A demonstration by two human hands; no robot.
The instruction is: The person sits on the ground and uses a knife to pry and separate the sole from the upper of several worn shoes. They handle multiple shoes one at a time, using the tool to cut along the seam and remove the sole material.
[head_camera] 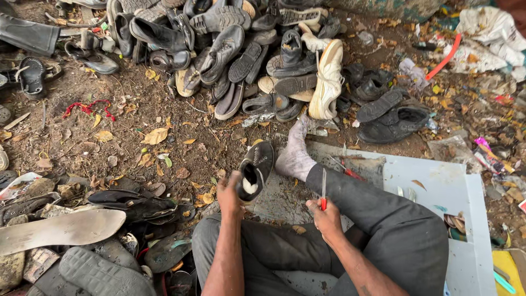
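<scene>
Head cam looking down: left hand [229, 193] is wrapped around a black shoe [255, 169], holding it up over the dirt just beside the grey-socked foot [295, 153]. Right hand [325, 215] is clamped on a red-handled knife [324, 192], blade pointing up, near the knee. The two hands are apart. Big pile of old shoes [246, 49] up top, loose soles [60, 229] at the left, pale board [438, 186] under the leg.
</scene>
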